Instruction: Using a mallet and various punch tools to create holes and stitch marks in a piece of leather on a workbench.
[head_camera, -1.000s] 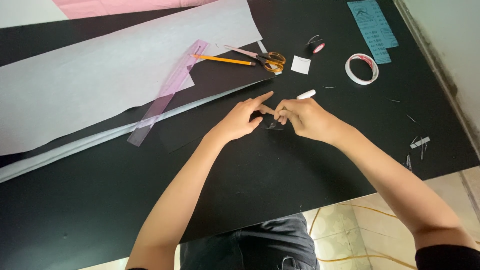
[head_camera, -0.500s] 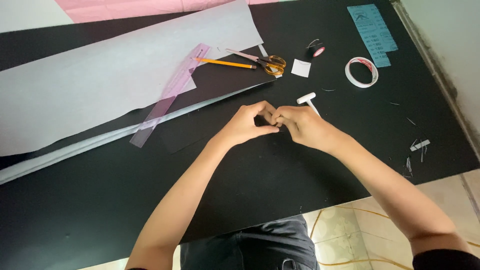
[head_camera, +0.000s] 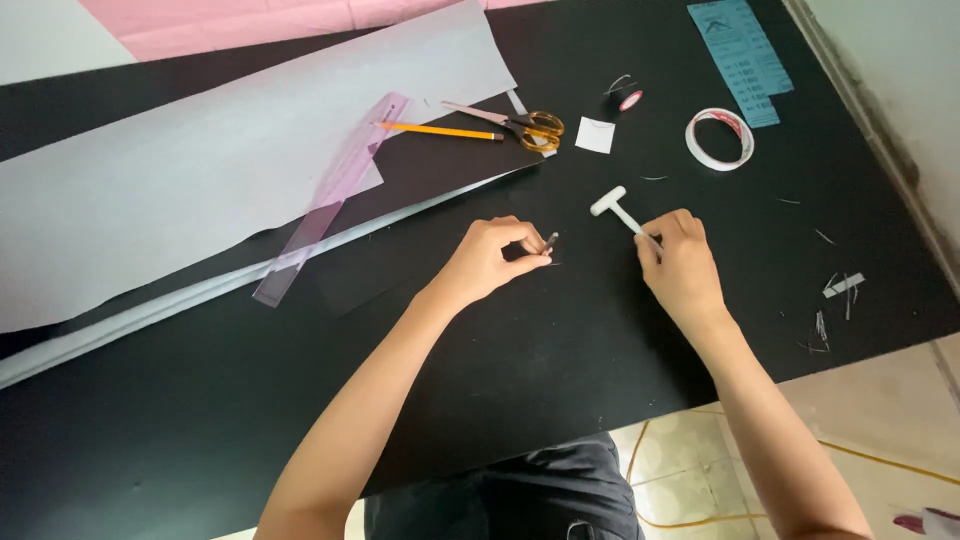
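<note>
While the left hand (head_camera: 490, 262) pinches a small dark piece (head_camera: 549, 240) just above the black worktop (head_camera: 560, 400), the right hand (head_camera: 682, 268) grips a white T-shaped tool (head_camera: 618, 208) nearby — apart now, so rejoining them would seemingly call for careful alignment — scissors (head_camera: 520, 124) lie farther off

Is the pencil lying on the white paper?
No, the pencil lies on the black table, beside the scissors.

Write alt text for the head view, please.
Over a black table, the right hand holds a white T-shaped plastic tool and the left hand pinches a small dark piece. Behind lie yellow-handled scissors, an orange pencil and a tape roll.
</note>
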